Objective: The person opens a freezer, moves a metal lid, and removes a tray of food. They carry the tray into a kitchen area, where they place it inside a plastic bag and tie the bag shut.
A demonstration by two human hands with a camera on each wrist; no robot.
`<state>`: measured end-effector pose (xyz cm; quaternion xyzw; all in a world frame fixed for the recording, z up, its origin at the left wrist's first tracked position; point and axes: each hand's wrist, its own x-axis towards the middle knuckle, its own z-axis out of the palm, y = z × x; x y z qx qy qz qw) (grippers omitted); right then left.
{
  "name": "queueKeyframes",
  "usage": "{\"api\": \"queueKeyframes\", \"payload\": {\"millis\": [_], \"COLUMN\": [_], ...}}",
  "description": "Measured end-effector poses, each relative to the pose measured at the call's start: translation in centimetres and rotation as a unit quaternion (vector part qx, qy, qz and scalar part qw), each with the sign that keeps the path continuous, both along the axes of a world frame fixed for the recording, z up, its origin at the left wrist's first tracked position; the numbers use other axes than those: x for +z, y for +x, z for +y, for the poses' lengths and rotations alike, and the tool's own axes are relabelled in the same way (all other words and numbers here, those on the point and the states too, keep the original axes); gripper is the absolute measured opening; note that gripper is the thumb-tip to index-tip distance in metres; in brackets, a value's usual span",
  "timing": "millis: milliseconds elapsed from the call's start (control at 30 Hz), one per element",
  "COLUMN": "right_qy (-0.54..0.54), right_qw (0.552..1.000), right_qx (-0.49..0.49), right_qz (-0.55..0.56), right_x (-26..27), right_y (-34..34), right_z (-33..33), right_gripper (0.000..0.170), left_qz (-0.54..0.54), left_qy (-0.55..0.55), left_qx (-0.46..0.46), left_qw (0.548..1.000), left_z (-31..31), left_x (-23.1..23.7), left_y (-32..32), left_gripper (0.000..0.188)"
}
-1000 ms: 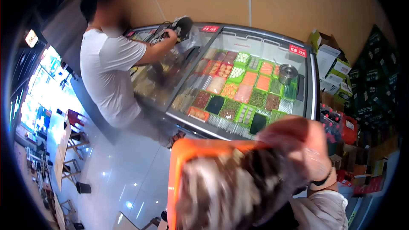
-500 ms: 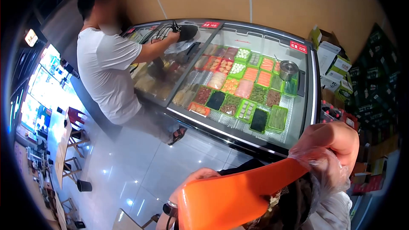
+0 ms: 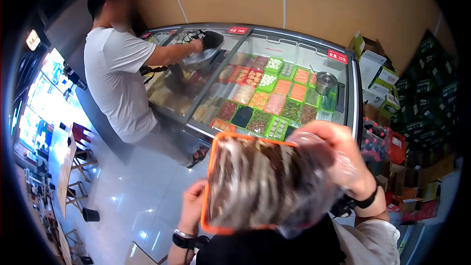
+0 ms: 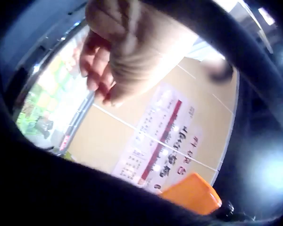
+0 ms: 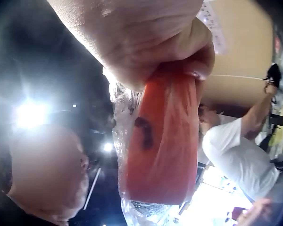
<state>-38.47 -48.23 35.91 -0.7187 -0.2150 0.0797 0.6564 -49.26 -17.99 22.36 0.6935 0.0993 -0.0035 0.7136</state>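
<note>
My right hand [image 3: 338,154] grips one end of an orange plastic tray [image 3: 206,189], held up before me. Long dark brown and pale strips of food [image 3: 255,181] fill it under crinkled clear wrap, the filled face toward the head camera. In the right wrist view, fingers and thumb of the right hand [image 5: 151,42] clasp the tray's [image 5: 165,146] end, with loose film beside it. My left hand [image 3: 193,206] is beside the tray's left edge, partly hidden behind it. The left wrist view has this hand [image 4: 108,61] with loosely bent fingers around nothing, apart from the tray [image 4: 193,195].
A glass-topped display freezer [image 3: 355,103] holds several green and red baskets of food and a metal pot [image 3: 325,82]. At its far left a person in a white shirt [image 3: 115,78] handles a black object [image 3: 212,40]. Cartons [image 3: 378,76] stand right; wooden tables [image 3: 68,174] left.
The tray swung to show its orange outer side, then turned its wrapped food back toward the head camera. My left hand, out of sight at first, has moved left and down beside the tray.
</note>
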Motion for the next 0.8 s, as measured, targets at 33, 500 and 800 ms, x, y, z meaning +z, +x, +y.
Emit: {"api": "queueKeyframes", "payload": {"millis": [33, 500, 800], "right_qy": [0.038, 0.055, 0.039], "right_qw": [0.999, 0.991, 0.994], "right_qx": [0.015, 0.048, 0.050], "right_qz": [-0.034, 0.112, 0.093], "right_x": [-1.8, -9.1, -9.6], "right_y": [0.7, 1.8, 2.3], "right_z": [0.6, 5.3, 5.8], "right_gripper": [0.017, 0.021, 0.019], "left_qz": [-0.093, -0.340, -0.307], "left_qy": [0.073, 0.420, 0.424], "left_qx": [0.053, 0.093, 0.094], "left_qw": [0.992, 0.837, 0.847], "left_z": [0.1, -1.9, -2.2], "left_x": [2.2, 6.5, 6.3], "left_y": [0.6, 3.4, 3.0], "left_gripper": [0.016, 0.023, 0.026]}}
